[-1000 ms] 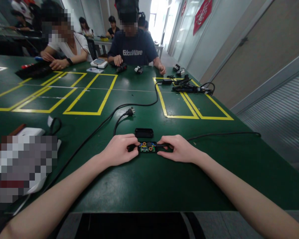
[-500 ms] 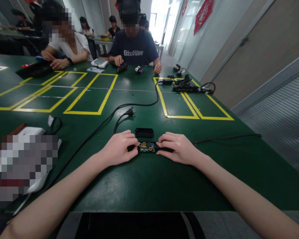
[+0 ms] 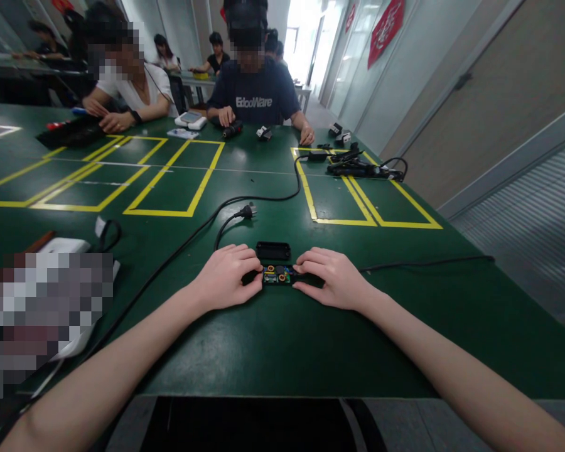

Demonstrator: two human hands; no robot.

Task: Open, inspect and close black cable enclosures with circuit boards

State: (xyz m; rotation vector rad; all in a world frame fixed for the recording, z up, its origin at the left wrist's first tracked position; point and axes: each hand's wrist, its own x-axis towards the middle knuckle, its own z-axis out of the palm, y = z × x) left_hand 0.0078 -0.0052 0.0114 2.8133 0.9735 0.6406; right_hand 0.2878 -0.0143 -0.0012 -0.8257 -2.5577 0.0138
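Observation:
A small circuit board [image 3: 277, 275] with copper-wound coils, seated in a black case half, lies on the green table between my hands. My left hand [image 3: 230, 275] pinches its left end between thumb and fingers. At the other end, my right hand [image 3: 333, 276] has its thumb and fingertips closed on the board's right end, where a black cable seems to lead out. Just beyond sits the other half of the case, a black shell [image 3: 273, 250] with its hollow side up. The undersides of the fingers are hidden.
A black cable with a plug [image 3: 247, 212] crosses the table [image 3: 245, 351] on the left. Farther off are yellow tape outlines, a bundle of black adapters [image 3: 358, 166] and a power drill [image 3: 232, 130]. Two people sit opposite. Blurred-out items [image 3: 42, 314] lie at left.
Both hands and the board have shifted very slightly away from me and left. Otherwise the grip looks the same, and the black shell has stayed put.

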